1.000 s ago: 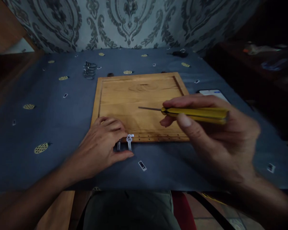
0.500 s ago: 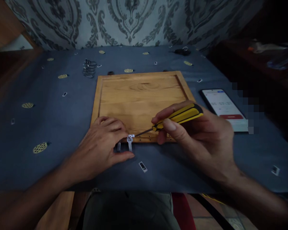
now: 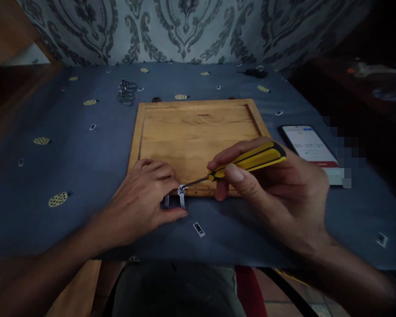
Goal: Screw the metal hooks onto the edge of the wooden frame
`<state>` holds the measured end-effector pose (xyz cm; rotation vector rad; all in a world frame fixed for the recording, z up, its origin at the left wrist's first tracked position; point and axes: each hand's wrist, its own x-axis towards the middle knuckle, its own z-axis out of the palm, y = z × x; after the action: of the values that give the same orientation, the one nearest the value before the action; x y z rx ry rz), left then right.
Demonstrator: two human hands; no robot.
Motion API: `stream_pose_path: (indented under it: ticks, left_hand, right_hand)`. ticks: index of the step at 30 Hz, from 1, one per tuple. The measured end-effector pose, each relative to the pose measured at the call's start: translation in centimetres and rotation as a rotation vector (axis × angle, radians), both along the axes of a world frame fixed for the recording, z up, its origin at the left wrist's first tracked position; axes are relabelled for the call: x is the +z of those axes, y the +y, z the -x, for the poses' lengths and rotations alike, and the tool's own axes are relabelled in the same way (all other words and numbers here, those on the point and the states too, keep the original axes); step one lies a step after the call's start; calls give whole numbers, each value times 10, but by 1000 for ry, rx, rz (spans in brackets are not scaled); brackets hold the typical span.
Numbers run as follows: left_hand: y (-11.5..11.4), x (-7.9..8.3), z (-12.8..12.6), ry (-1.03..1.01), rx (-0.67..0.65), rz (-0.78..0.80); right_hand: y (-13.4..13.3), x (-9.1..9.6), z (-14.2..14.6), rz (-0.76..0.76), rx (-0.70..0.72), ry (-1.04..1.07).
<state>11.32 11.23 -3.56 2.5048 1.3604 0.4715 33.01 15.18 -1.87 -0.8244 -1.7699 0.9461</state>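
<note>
My right hand is closed round the yellow and black handle of a screwdriver. Its thin shaft slants down to the left, and the tip meets the top of a small metal hook at the near edge of a wooden board. My left hand lies over the board's near left corner, its fingers and thumb around the hook. Beside it, partly behind the fingers, hangs a second metal hook. Several small dark holes run along the board's near edge to the right.
Several more metal hooks lie at the back left on the blue patterned tablecloth. A phone with its screen lit lies right of the board. Some keys are at the back right. A patterned curtain hangs behind.
The screwdriver's tip has moved down and left onto the hook's top, from just right of it. My left hand keeps its place on the hook; the whole view has shifted slightly.
</note>
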Motion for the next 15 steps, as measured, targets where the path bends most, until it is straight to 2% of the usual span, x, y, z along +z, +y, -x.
stream_pose_path:
  ticks: [4, 11, 15]
  left_hand:
    - [0, 0, 0, -8, 0, 5]
    - [1, 0, 0, 1, -13, -3]
    - [1, -1, 0, -1, -12, -49]
  right_hand:
    - [2, -1, 0, -6, 1, 4]
    - [0, 9, 5, -32, 62, -60]
    - [6, 11, 12, 17, 118, -48]
